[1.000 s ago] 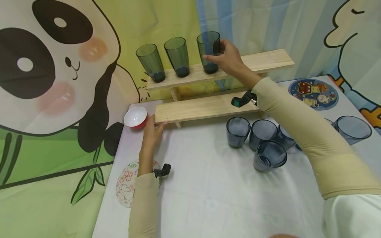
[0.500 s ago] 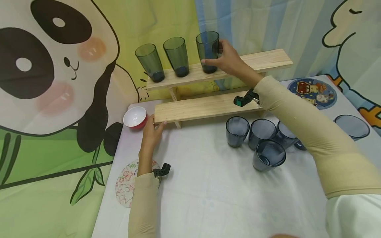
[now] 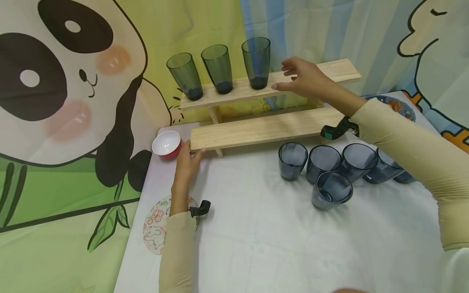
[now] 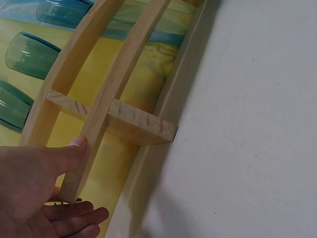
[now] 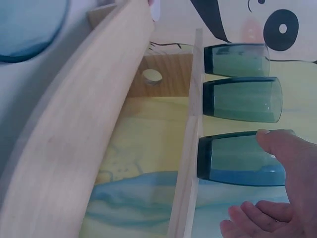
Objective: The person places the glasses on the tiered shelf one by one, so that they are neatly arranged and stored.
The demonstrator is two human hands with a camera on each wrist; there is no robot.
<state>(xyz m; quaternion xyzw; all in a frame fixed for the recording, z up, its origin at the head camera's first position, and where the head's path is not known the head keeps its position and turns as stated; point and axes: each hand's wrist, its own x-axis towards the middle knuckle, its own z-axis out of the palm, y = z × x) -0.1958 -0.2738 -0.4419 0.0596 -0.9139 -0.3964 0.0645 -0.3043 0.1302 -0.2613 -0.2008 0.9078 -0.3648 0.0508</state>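
Note:
On the upper board of a two-tier wooden shelf (image 3: 253,132) stand three tall green-tinted glasses in a row: a left glass (image 3: 187,77), a middle glass (image 3: 219,70) and a right glass (image 3: 256,61). My right hand (image 3: 309,77) hovers just right of the right glass, its fingers loosely bent and holding nothing. In the right wrist view the thumb overlaps that glass (image 5: 242,157). My left hand (image 3: 186,167) grips the left end of the lower board, thumb on one face and fingers round the other side, as the left wrist view shows on the board (image 4: 94,141).
Several short blue-grey glasses (image 3: 292,160) cluster on the white table (image 3: 249,228), in front of the shelf's right half. A red bowl (image 3: 167,143), white inside, sits by the shelf's left end. Round mats lie near the left forearm (image 3: 155,228) and behind the right arm (image 3: 397,106).
My right hand has let go of the right tall glass and drawn back to the right, leaving it upright on the upper board. The left hand has stayed on the lower board's end.

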